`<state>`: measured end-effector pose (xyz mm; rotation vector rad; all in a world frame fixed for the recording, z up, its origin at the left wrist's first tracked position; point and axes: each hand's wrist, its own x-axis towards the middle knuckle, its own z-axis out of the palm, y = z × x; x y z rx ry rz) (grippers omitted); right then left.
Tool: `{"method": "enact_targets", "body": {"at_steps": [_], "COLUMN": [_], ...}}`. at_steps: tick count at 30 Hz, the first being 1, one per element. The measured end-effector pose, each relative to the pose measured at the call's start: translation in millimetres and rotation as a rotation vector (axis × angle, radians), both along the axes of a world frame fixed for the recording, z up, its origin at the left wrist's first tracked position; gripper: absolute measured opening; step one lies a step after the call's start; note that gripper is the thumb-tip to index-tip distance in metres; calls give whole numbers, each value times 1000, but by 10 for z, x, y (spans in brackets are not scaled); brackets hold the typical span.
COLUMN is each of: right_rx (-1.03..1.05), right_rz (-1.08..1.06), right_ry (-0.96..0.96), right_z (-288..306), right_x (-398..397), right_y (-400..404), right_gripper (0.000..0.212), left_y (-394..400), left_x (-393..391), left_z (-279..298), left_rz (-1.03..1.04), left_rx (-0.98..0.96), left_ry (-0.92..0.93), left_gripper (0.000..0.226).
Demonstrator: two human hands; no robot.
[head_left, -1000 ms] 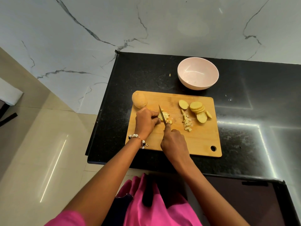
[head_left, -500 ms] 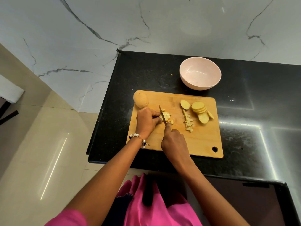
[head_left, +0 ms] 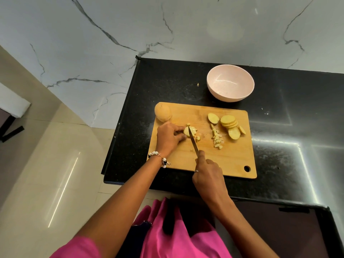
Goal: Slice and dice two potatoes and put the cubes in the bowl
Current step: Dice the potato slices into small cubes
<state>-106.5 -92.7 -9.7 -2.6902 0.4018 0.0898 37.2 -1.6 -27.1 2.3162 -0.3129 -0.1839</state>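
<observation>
On the wooden cutting board (head_left: 230, 157) my left hand (head_left: 168, 137) pinches a stack of potato slices (head_left: 187, 131). My right hand (head_left: 208, 174) grips a knife (head_left: 193, 141) whose blade lies across that stack, with a few cut pieces beside it. A row of small potato cubes (head_left: 216, 137) lies in the board's middle. Several round slices (head_left: 229, 123) are piled at the right. A whole potato (head_left: 162, 112) sits on the board's far left corner. The empty pink bowl (head_left: 230, 82) stands behind the board.
The board rests on a black counter (head_left: 279, 127) whose left edge drops to a tiled floor (head_left: 46, 164). A small potato scrap (head_left: 197, 84) lies on the counter left of the bowl. A marble wall (head_left: 167, 25) rises behind.
My right hand has drawn back toward me, so more of the knife blade shows. My left hand still holds the slice stack.
</observation>
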Motion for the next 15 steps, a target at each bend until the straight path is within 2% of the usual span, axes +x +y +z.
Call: {"method": "enact_targets", "body": {"at_steps": [7, 15], "right_rx": [-49, -5], "right_rz": [55, -163], "right_ry": [57, 62], "right_z": [-92, -103], "right_x": [296, 303], "right_y": [201, 151], "right_gripper": [57, 58], "left_y": [134, 90], "left_x": [-40, -45], "left_z": [-25, -14], "left_rz": [161, 191], "left_rx": [-142, -148], "left_ry": [11, -2], "left_gripper": [26, 23]}}
